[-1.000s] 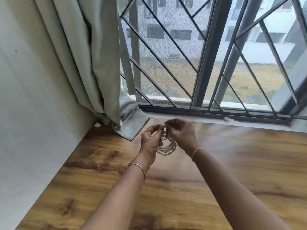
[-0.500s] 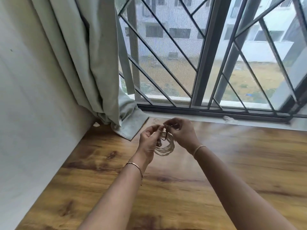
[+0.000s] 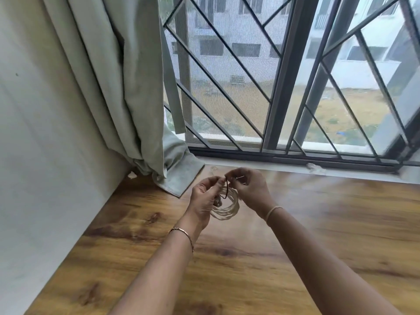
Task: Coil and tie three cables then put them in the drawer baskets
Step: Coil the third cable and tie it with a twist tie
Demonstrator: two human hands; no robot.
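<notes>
Over the last second almost nothing had shifted. Both hands stayed raised just above the worktop [image 3: 295,246], close to the window [image 3: 284,87] sill. The white cable coil [image 3: 227,211] still hung between them. The only change was small and sat at the top of the coil. The dark tie [image 3: 226,189] now showed as a longer thin line, running from the meeting fingertips down across the upper strands to a short hook at its lower end. A second earlier less of it had shown among the fingers.

The left hand [image 3: 204,198] held a narrow grip, with thumb and forefinger closed on the top of the coil and the other fingers curled beside the loops. The right hand [image 3: 250,187] held a similarly tight pinch on the upper end of the tie, just beside the left fingertips. Whether it also caught a cable strand could not be told. The coil was held in the air, clear of the worktop, and only the two hands and the tie touched it.

Judging from this, the tying of this cable was under way but not done. The tie lay across the loops, but no finished twist or knot could be seen. The extra length on show suggested it was being drawn round the bundle. The left pinch would probably need to keep the loops bunched while the right hand worked the tie, since the strands could spring apart if it slackened. No drawer baskets or other cables were in view, so progress on the rest of the task could not be told.
</notes>
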